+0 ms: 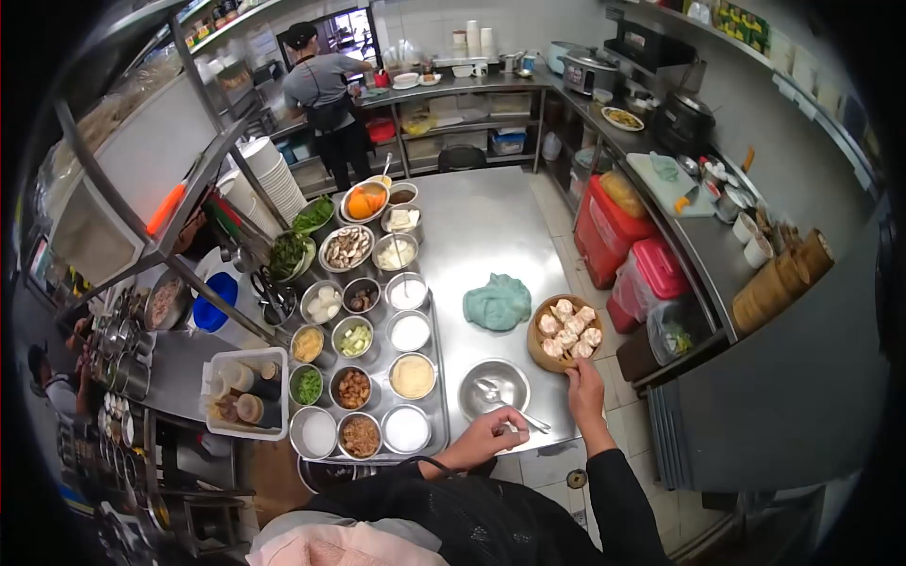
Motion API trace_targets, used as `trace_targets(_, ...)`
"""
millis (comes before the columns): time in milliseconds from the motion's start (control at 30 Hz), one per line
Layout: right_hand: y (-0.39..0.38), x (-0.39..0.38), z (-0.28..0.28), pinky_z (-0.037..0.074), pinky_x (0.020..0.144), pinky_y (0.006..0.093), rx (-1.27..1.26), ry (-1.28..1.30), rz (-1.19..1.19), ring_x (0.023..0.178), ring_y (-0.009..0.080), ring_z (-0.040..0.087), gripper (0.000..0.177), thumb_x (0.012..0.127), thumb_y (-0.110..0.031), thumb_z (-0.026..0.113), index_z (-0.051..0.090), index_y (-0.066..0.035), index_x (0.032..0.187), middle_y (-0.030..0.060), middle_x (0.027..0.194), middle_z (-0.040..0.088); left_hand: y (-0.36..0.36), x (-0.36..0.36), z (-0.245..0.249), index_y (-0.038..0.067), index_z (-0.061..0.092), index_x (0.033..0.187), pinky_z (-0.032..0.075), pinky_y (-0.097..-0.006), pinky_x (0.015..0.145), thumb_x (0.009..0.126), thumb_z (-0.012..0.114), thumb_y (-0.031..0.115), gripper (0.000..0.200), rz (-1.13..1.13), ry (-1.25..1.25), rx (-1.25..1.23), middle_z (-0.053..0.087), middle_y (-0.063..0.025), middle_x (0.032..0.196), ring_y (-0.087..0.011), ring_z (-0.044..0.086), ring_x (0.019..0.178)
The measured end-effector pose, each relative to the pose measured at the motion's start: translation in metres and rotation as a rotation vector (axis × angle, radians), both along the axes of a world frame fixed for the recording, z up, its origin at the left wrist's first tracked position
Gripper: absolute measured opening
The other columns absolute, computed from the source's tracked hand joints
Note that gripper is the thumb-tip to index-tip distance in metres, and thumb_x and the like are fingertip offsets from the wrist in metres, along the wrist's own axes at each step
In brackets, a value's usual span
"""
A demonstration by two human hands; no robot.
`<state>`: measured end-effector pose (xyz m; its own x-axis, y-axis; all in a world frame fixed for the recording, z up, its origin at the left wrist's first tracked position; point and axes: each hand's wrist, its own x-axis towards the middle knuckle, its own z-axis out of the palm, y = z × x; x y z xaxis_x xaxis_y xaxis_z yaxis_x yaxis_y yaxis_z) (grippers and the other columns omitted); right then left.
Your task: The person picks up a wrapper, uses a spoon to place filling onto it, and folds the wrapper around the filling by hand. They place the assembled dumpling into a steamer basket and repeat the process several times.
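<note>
My right hand (586,394) grips the near rim of a round bamboo steamer basket (538,353) at the table's right edge. Several pleated dumplings (571,329) sit inside the basket. My left hand (483,440) is just in front of a metal bowl (465,396), its fingers loosely curled with nothing visible in them. A metal spoon (514,409) leans in that bowl, its handle over the rim close to my left fingertips. Behind the bowl a crumpled green cloth (496,302) lies on the steel table (472,226).
Left of the bowl, a metal tray (440,377) carries several cups of ingredients, including chopped greens (307,385) and sliced mushrooms (346,247). A co-worker (326,94) stands at the back counter. To the right are red containers (609,231) and a side counter with stacked steamers (779,288).
</note>
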<state>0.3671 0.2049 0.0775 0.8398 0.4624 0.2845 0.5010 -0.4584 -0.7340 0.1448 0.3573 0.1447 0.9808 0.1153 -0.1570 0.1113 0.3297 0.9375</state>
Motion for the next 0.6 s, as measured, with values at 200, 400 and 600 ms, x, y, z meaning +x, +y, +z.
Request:
trace_targets(200,-0.153,-0.03,0.039,0.052,0.092,0.0455,0.082,-0.133,-0.074,0.105,0.0373,0.065,0.022,0.093,-0.008,0.06,0.068,-0.007,0.114,0.0164,0.109,0.069,-0.036,0.058,0.029,0.009,0.056,0.117,0.051,-0.0287,0.079,0.097,0.063,0.006,0.022,0.042,-0.168,0.161,0.058,-0.0025,0.109,-0.0115,0.058,0.096)
trace_targets(400,-0.363,-0.197,0.08,0.05,0.09,0.0435,-0.065,-0.039,-0.487,0.101,0.0346,0.061,0.03,0.095,-0.014,0.062,0.064,-0.014,0.125,0.0129,0.105,0.06,-0.208,0.163,0.051,0.009,0.053,0.12,0.034,-0.0209,0.065,0.091,0.065,0.009,0.031,-0.207,-0.39,0.176,0.051,-0.0005,0.106,-0.0055,0.044,0.077)
trace_targets(600,-0.485,-0.386,0.11,0.051,0.095,0.0398,-0.016,0.091,-1.057,0.114,0.0301,0.062,0.035,0.096,-0.011,0.063,0.062,-0.013,0.131,0.0142,0.118,0.062,-0.542,0.166,0.119,0.011,0.049,0.131,0.044,-0.0277,0.086,0.087,0.075,0.011,0.051,-0.97,-0.797,-0.032,0.052,-0.0045,0.121,-0.0142,0.05,0.105)
